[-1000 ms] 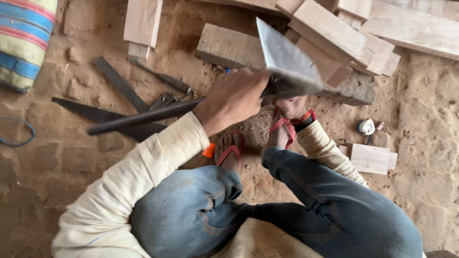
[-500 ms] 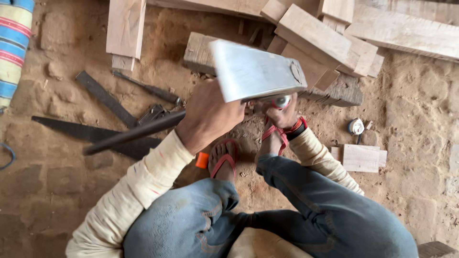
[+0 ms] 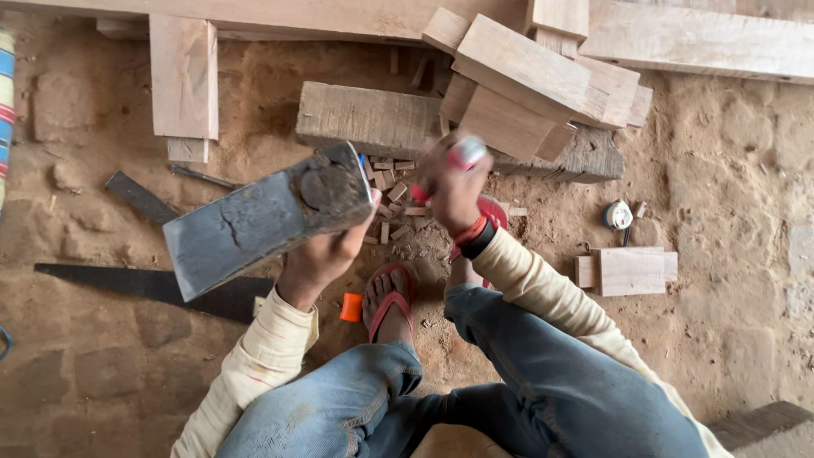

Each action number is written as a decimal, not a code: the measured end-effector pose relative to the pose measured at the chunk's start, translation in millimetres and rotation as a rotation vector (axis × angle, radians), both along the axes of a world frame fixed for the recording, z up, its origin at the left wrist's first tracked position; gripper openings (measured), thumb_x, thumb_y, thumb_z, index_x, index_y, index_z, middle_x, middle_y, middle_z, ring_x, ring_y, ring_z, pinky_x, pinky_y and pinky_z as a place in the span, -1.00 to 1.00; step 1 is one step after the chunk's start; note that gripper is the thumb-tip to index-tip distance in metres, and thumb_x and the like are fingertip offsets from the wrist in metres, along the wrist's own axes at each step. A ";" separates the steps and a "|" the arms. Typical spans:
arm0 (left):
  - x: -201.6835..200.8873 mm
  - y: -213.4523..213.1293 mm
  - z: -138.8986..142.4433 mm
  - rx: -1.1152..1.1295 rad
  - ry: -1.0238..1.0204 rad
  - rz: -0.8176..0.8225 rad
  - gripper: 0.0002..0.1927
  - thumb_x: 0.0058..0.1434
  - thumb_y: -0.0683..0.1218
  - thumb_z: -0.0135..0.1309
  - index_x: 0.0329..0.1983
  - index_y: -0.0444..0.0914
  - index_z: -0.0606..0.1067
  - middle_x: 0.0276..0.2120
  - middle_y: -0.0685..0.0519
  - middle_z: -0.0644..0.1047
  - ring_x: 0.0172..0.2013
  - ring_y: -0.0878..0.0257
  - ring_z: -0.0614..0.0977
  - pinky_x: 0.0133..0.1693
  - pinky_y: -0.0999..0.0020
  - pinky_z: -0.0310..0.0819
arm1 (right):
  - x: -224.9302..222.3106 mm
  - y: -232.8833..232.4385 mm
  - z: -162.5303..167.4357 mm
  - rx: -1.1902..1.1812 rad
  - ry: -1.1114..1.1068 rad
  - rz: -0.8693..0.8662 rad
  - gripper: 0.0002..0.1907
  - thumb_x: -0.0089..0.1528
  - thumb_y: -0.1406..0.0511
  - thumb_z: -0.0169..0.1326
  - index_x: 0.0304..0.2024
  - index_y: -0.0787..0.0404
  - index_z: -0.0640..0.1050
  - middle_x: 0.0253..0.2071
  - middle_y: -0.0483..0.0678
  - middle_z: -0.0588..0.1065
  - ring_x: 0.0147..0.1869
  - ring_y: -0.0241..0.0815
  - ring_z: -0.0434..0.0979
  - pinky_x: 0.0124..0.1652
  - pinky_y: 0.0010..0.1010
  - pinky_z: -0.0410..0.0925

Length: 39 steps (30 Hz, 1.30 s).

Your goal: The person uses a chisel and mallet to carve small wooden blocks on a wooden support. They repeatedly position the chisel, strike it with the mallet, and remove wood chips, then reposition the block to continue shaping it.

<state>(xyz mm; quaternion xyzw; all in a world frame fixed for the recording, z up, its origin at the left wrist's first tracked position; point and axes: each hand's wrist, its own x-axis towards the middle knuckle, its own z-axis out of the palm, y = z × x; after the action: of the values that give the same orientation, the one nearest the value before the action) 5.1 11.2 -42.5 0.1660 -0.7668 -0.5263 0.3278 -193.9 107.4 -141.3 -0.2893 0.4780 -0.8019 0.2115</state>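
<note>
Closest to me are my knees in blue jeans point(image 3: 543, 399) and my foot in a red sandal point(image 3: 388, 298), planted on the sandy ground point(image 3: 738, 339) with a small orange object point(image 3: 351, 307) just beside it. My left hand point(image 3: 326, 250) is closed tight around the handle of a heavy axe head point(image 3: 263, 219), raised with the broad grey blade angled out to my left, above the saw blade point(image 3: 127, 284) lying flat on the dirt. My right hand point(image 3: 454, 182) is closed on a small red and pale piece point(image 3: 462, 154); it is blurred, so I cannot say for sure what it is, perhaps a short peg or tool handle. It sits just over the scatter of wood chips point(image 3: 394, 208) in front of the worn grey block point(image 3: 373, 119).

The risk I see is plain: my right hand lies near where the blade might come down, and my toes are just below. A glancing blow off the block or a slip on the handle could send the edge toward fingers or foot. Loose chips could also let the piece roll.

Farther out lie stacked pale timber offcuts point(image 3: 526, 76), an upright plank point(image 3: 182, 76), a small board point(image 3: 632, 270) and a round tape measure point(image 3: 619, 215).
</note>
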 end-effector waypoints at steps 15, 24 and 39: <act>-10.4 -19.7 3.2 -0.090 0.059 0.144 -0.88 0.32 -0.14 0.20 -0.11 -0.25 0.62 -0.22 0.04 0.68 -0.22 0.24 0.71 -0.12 0.33 0.59 | -44.3 -0.2 15.8 0.985 1.706 0.549 -0.59 0.14 0.04 0.28 -0.12 0.15 0.54 -0.35 -0.07 0.51 -0.56 -0.24 0.50 -0.62 -0.36 0.43; -11.9 -20.1 2.4 -0.011 0.036 0.244 -0.89 0.32 -0.13 0.22 -0.17 -0.26 0.62 -0.28 0.08 0.69 -0.30 0.30 0.71 -0.18 0.36 0.58 | -59.6 18.4 -61.1 1.096 1.788 0.604 -0.86 0.06 0.17 0.23 -0.34 -0.03 0.61 -0.41 -0.10 0.55 -0.33 -0.07 0.58 -0.35 -0.18 0.42; -4.6 -20.4 1.3 0.078 0.107 0.184 -0.87 0.34 -0.15 0.23 -0.33 -0.22 0.54 -0.50 0.15 0.57 -0.53 0.38 0.59 -0.35 0.41 0.52 | -99.9 81.6 57.8 1.295 1.387 0.272 -0.71 0.36 0.07 0.05 -0.01 0.09 0.53 -0.33 -0.05 0.57 -0.49 -0.16 0.56 -0.54 -0.26 0.43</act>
<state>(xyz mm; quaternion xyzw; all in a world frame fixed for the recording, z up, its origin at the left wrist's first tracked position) 0.5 -9.2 -41.3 0.2199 -0.7087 -0.5314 0.4086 -293.8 189.1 -83.5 -0.5798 0.8096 -0.0008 0.0915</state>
